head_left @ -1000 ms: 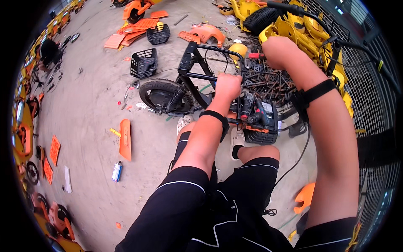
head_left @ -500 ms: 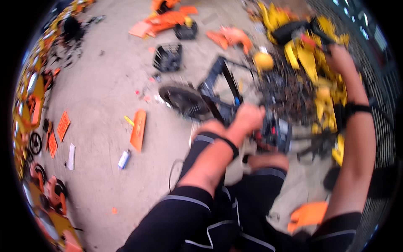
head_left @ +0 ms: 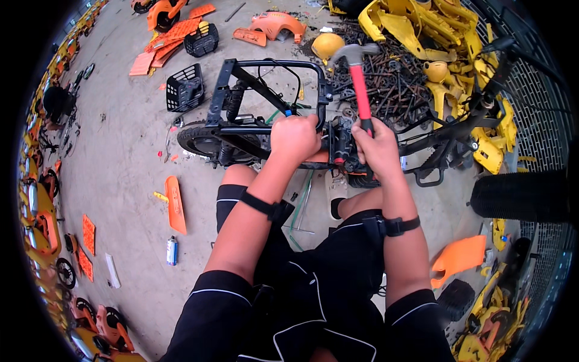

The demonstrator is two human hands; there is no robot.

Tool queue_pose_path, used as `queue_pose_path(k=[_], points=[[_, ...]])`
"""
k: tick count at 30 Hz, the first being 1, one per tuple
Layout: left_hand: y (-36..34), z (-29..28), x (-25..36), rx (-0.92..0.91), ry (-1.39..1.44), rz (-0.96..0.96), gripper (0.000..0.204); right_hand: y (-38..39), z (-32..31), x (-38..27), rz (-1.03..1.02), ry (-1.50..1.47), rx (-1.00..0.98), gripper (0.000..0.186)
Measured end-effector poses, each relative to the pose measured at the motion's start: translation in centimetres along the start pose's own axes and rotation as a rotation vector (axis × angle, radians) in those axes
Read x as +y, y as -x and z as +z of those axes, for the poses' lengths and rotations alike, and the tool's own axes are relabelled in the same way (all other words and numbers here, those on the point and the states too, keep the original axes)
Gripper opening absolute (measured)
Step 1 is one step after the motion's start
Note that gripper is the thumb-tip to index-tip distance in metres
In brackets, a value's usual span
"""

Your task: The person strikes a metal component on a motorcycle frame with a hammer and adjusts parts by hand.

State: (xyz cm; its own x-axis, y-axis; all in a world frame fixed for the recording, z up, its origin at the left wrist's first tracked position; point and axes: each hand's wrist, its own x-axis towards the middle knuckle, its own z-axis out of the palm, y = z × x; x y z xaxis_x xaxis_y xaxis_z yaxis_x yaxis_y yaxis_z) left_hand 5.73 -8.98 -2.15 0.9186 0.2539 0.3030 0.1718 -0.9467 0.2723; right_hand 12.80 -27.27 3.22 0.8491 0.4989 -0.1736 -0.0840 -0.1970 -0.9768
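Note:
A claw hammer (head_left: 360,90) with a red handle and grey head stands raised in my right hand (head_left: 379,148), whose fingers wrap its dark grip. My left hand (head_left: 295,140) is closed in a fist at the lower tube of a black scooter frame (head_left: 271,63); what lies inside the fist is hidden. Just above that fist shows a small blue piece (head_left: 288,113) on the frame. The frame lies in front of me, its rear wheel (head_left: 199,142) to the left and its dark front section (head_left: 434,142) stretching right. A boxy dark part (head_left: 344,142) sits between my hands.
Rusty metal parts (head_left: 386,84) are heaped beyond the frame, beside yellow plastic panels (head_left: 416,24). Black baskets (head_left: 186,87) and orange panels (head_left: 175,36) lie far left. Nearer are an orange strip (head_left: 175,205), a spray can (head_left: 172,250) and an orange panel (head_left: 461,256).
My right hand has come from far right, beside the yellow panels, in to the frame with the hammer. My left hand stays a fist at the frame. The whole view has shifted.

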Motion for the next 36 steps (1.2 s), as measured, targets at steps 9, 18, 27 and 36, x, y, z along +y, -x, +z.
queue_pose_path(k=[9, 18, 27, 36], points=[[-4.2, -1.9, -0.1, -0.612, 0.105, -0.122, 0.042, -5.7, 0.6, 3.7, -0.168, -0.240, 0.204, 0.016], [-4.4, -0.7, -1.2, -0.492, 0.209, -0.003, 0.035, -7.8, -3.0, 8.1, 0.085, -0.051, 0.160, 0.019], [-5.3, -0.9, -2.5, -0.610, 0.252, 0.135, 0.026, -8.6, 0.0, 7.5, 0.034, -0.132, 0.188, 0.025], [-5.5, -0.9, -3.2, -0.654, 0.291, 0.159, 0.026, -8.1, 1.7, 8.0, -0.145, -0.133, -0.018, 0.044]])
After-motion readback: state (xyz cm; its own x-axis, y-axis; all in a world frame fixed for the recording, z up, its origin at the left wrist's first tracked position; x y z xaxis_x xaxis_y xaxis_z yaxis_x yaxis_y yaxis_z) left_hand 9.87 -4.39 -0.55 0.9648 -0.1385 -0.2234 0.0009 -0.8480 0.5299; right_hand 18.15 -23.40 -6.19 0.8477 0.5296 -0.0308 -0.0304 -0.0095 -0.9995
